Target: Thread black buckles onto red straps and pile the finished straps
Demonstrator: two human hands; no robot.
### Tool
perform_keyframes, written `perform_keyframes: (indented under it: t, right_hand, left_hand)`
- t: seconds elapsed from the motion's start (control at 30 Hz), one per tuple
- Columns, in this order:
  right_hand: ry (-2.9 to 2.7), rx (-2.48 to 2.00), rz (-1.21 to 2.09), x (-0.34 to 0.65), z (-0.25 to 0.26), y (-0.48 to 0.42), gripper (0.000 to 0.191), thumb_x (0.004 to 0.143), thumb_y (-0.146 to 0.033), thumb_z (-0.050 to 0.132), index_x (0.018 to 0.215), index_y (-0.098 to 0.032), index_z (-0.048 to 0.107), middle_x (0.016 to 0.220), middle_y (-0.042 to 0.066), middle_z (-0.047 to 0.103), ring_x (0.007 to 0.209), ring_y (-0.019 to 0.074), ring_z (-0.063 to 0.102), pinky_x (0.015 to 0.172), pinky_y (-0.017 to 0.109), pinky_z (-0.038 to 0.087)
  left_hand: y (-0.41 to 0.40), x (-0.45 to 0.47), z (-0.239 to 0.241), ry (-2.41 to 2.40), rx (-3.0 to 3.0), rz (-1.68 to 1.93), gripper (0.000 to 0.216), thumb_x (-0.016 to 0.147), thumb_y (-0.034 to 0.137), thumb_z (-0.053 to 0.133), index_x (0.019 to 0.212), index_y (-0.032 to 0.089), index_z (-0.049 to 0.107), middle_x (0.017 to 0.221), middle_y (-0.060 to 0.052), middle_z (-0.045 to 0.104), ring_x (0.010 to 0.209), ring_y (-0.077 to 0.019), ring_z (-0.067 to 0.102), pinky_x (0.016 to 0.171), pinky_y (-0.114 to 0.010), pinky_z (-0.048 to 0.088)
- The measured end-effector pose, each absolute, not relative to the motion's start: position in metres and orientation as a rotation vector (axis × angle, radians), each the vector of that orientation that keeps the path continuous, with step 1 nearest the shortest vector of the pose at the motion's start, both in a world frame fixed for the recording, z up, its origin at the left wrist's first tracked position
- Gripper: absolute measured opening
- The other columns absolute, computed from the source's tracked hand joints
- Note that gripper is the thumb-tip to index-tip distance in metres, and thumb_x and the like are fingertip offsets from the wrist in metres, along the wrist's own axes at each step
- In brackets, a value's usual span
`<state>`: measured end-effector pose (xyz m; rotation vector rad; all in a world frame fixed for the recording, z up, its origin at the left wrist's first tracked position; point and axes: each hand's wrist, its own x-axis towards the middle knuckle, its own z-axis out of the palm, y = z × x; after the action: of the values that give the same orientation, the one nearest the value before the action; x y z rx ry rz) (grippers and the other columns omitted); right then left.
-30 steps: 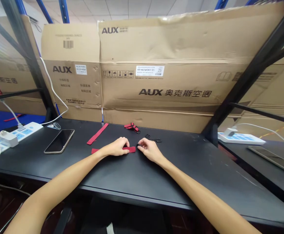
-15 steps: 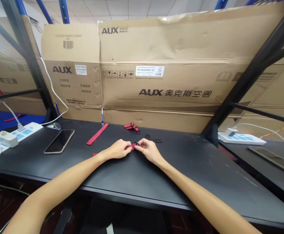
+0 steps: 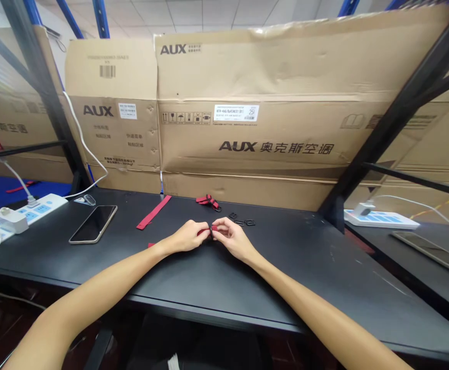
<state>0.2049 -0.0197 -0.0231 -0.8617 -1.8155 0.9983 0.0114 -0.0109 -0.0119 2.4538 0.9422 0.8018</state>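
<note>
My left hand (image 3: 191,235) pinches a red webbing strap (image 3: 203,231) above the middle of the table. Its other end sticks out behind my left wrist. My right hand (image 3: 230,235) is closed on the strap's short end, on the far side of a small black buckle (image 3: 210,232). The buckle stands upright around the strap between my two hands; fingers partly cover it. Just behind my right hand lie several loose black buckle pieces (image 3: 240,222). Farther back is a red strap with black hardware on it (image 3: 209,201), and a flat red strap (image 3: 154,212) lies to the left.
A phone (image 3: 93,224) lies on the black table (image 3: 193,288) at left, beside a white power strip (image 3: 51,205) with plugs and cables. Cardboard panels (image 3: 278,67) stand along the back edge. Black metal posts (image 3: 386,108) rise at both sides.
The black buckle, earlier by my right fingertips, now sits upright around the strap between my hands. My right fingers have shifted to the red end showing beyond it.
</note>
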Motion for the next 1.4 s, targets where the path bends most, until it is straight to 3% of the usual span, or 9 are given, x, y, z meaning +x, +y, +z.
perform_keyframes:
  t: [0.27,0.4,0.5,0.63,0.8,0.93,1.03,1.23,1.4]
  right_hand:
    - [-1.877,-1.001,0.451,0.215,-0.006,-0.024,0.019,0.085,-0.036,0.053,0.083,-0.019,0.061,0.079,0.004,0.061,0.070,0.0167,0.056,0.069,0.032,0.047]
    - [-2.221,-0.798,0.361,0.211,0.006,-0.041,0.017,0.088,-0.029,0.050,0.091,-0.020,0.064,0.087,0.006,0.059,0.083,0.0183,0.054,0.078,0.034,0.045]
    - [-2.405,-0.735,0.354,0.204,0.005,-0.048,0.017,0.086,-0.033,0.054,0.095,-0.022,0.064,0.092,0.006,0.058,0.090,0.0188,0.053,0.083,0.034,0.044]
    - [-2.350,-1.002,0.136,0.209,-0.008,-0.030,0.026,0.088,-0.040,0.049,0.103,-0.024,0.063,0.102,0.008,0.061,0.097,0.0222,0.052,0.090,0.039,0.040]
    - [-2.133,-1.476,-0.213,0.241,-0.028,0.010,0.040,0.088,-0.044,0.046,0.115,-0.016,0.059,0.124,0.016,0.055,0.120,0.0324,0.041,0.097,0.049,0.032]
    - [-2.178,-1.528,-0.166,0.253,-0.035,0.022,0.040,0.089,-0.045,0.043,0.111,-0.017,0.062,0.123,0.013,0.058,0.124,0.0315,0.041,0.103,0.050,0.026]
    - [-2.309,-1.292,-0.059,0.243,-0.032,0.014,0.034,0.090,-0.040,0.044,0.106,-0.017,0.063,0.115,0.011,0.062,0.120,0.0285,0.046,0.103,0.046,0.031]
    - [-2.442,-0.932,0.131,0.214,-0.024,-0.012,0.027,0.088,-0.027,0.048,0.112,-0.021,0.061,0.106,0.010,0.061,0.097,0.0224,0.057,0.088,0.040,0.046]
    - [-2.451,-0.886,0.154,0.213,-0.024,-0.016,0.029,0.089,-0.021,0.044,0.111,-0.021,0.062,0.110,0.011,0.058,0.099,0.0219,0.056,0.091,0.039,0.046]
  left_hand:
    - [0.004,-0.004,-0.008,1.097,2.677,0.679,0.018,0.086,0.027,0.050,0.092,0.018,0.064,0.079,-0.004,0.063,0.074,-0.0155,0.058,0.071,-0.025,0.042]
    - [0.015,-0.021,-0.004,1.508,2.782,0.761,0.021,0.086,0.025,0.049,0.095,0.020,0.068,0.094,-0.008,0.062,0.092,-0.0208,0.056,0.081,-0.032,0.042]
    - [0.020,-0.028,-0.003,1.661,2.637,0.805,0.026,0.087,0.023,0.046,0.101,0.022,0.067,0.094,-0.007,0.065,0.091,-0.0205,0.058,0.081,-0.032,0.043]
    - [0.020,-0.023,-0.004,1.364,2.484,0.914,0.032,0.087,0.020,0.042,0.109,0.020,0.064,0.105,-0.005,0.067,0.097,-0.0183,0.059,0.088,-0.028,0.042]
    - [0.012,-0.013,-0.004,1.106,2.272,0.815,0.034,0.087,0.037,0.044,0.106,0.017,0.065,0.093,-0.003,0.069,0.078,-0.0159,0.061,0.076,-0.026,0.045]
    - [0.010,-0.010,-0.005,1.024,2.229,0.806,0.032,0.083,0.043,0.051,0.088,0.015,0.067,0.081,-0.002,0.067,0.072,-0.0142,0.058,0.070,-0.024,0.043]
    - [0.012,-0.009,-0.010,0.955,2.171,0.843,0.026,0.079,0.040,0.058,0.082,0.014,0.063,0.077,-0.002,0.065,0.069,-0.0128,0.058,0.068,-0.024,0.044]
    - [0.016,-0.009,-0.018,0.852,1.915,0.831,0.057,0.074,0.032,0.067,0.123,0.015,0.042,0.077,0.000,0.063,0.070,-0.0128,0.061,0.069,-0.026,0.046]
    - [0.015,-0.009,-0.012,0.898,2.000,0.762,0.045,0.079,0.039,0.059,0.116,0.013,0.054,0.074,-0.001,0.063,0.066,-0.0122,0.057,0.065,-0.024,0.044]
